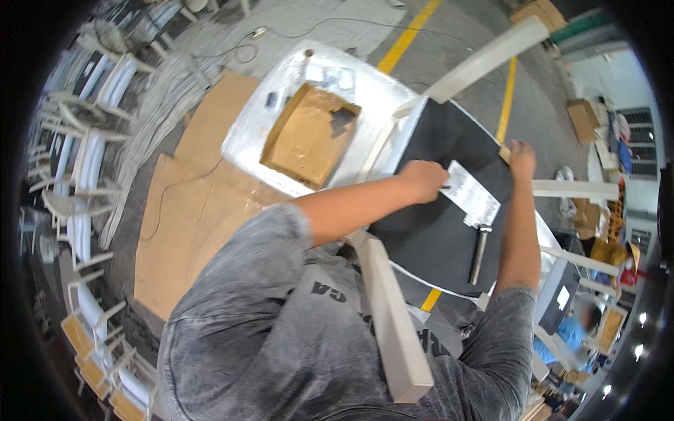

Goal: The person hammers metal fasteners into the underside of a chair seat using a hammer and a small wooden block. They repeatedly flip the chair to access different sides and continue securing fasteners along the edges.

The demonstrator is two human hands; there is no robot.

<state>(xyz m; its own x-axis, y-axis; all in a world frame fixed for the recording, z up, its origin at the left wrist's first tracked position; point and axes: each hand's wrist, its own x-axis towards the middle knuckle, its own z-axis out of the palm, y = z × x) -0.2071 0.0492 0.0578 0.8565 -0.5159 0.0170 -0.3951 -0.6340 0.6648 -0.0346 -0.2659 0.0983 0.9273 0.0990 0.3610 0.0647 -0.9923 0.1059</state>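
Workshop floor all around, grey concrete with yellow lines (411, 35) painted on it, flattened cardboard sheets (189, 210) spread out on the left and stacks of white chair frames (84, 161) along that edge. Right below the camera is an upturned white chair (393, 330) with a black fabric panel (449, 182) stretched over its underside, legs sticking out toward the rim of the view. On that black fabric sits a white rectangular label (472, 194), covered in small print I can't make out, lying at a slant. The left hand (424, 179) is curled into a closed grip right at the label's near end, pinching or pressing it, hard to tell which. The right hand (521, 156) is up at the far edge of the fabric, fingers pressed down near a small tan bit at the rim; whether that grip actually holds anything I can't tell. Just below the label a hammer (479, 251) with a metal handle lies loose on the fabric. Behind the chair there's a white seat base (281, 98) with a square brown cutout.
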